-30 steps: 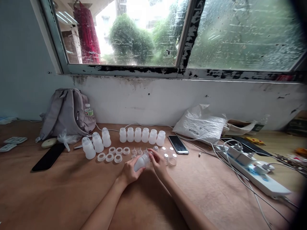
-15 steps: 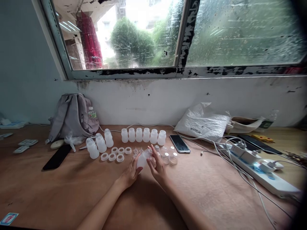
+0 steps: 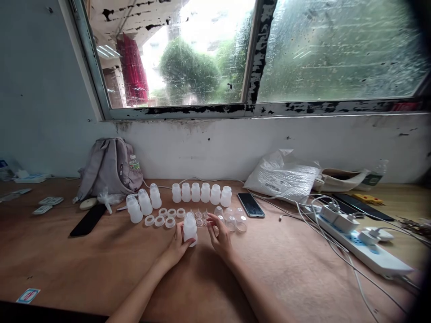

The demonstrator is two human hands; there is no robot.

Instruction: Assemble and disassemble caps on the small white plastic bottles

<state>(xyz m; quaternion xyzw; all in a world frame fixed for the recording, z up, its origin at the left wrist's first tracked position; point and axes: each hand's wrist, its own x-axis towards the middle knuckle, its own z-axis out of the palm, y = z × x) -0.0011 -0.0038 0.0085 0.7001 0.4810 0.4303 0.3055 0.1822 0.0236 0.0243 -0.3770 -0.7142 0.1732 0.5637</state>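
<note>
In the head view my left hand (image 3: 177,249) is wrapped round the lower part of a frosted white baby bottle (image 3: 190,228), which stands upright with a clear cap on top. My right hand (image 3: 220,240) is apart from it on the right, fingers loosely bent and spread, with nothing visible in them. Just beyond its fingertips are small clear nipples (image 3: 198,216) and several transparent domed caps (image 3: 230,220). White screw rings (image 3: 160,221) lie in two rows left of the held bottle.
A row of uncapped bottles (image 3: 205,193) stands at the back, with three capped bottles (image 3: 145,202) to their left. Phones (image 3: 251,205) lie on the table. A backpack (image 3: 104,168), a plastic parcel (image 3: 283,175), and a power strip (image 3: 363,242) with loose cables surround the work area.
The bottle was tilted between both hands; now it is upright in my left hand. My right hand has let go of it and sits apart on the right. The view has tipped slightly upward.
</note>
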